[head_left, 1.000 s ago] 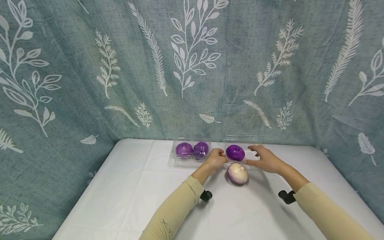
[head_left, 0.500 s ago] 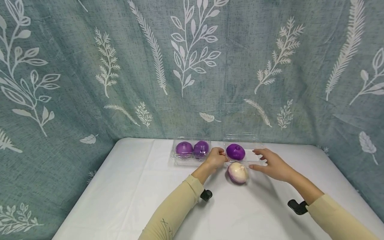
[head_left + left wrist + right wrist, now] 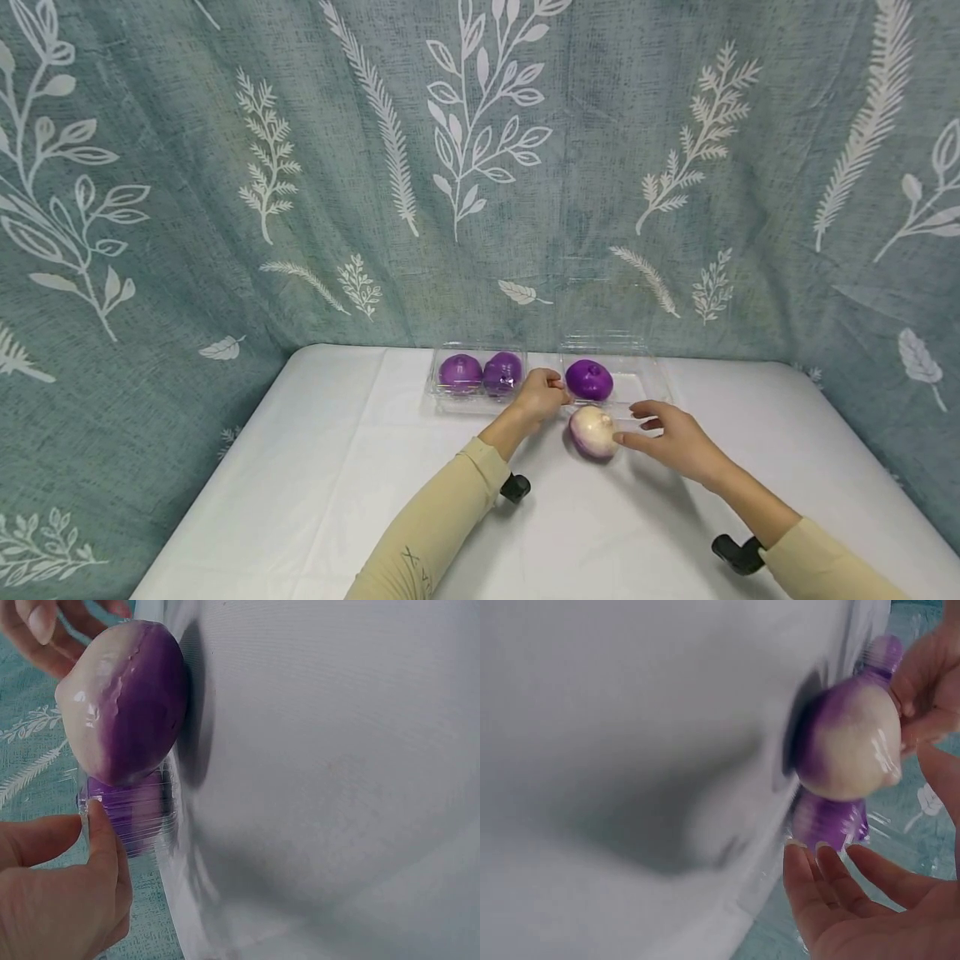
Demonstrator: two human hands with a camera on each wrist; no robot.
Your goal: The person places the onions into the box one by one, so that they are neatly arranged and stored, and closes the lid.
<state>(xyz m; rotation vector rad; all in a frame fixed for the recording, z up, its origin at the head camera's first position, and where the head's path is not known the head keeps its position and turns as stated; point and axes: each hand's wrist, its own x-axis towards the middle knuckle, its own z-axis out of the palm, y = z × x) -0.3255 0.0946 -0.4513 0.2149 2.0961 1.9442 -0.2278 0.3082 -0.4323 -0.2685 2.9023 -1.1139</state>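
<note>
At its front left corner, a clear lidded plastic box [image 3: 633, 387] is pinched between the thumb and forefinger of my left hand [image 3: 542, 397]. Its lid stands up at the back, and a purple onion [image 3: 588, 380] sits in its left half. In front of the box a white-and-purple turnip [image 3: 592, 432] rests on the table; it also looms large in the left wrist view. My right hand [image 3: 678, 440] hovers just right of the turnip, fingers parted and loosely bent, holding nothing. In the right wrist view its fingertips [image 3: 825, 851] appear apart from the turnip.
A second clear box [image 3: 442, 396], its lid down, holds two purple onions [image 3: 461, 373] left of my left hand. White cloth [image 3: 360, 483] covers the table. A green leaf-patterned curtain [image 3: 480, 208] hangs behind it. Black wrist cameras [image 3: 738, 554] stick out below both wrists.
My right hand first drew back rightward from the box's right half, then came down and toward the turnip. My left hand kept its pinch on the box, and the turnip has not moved.
</note>
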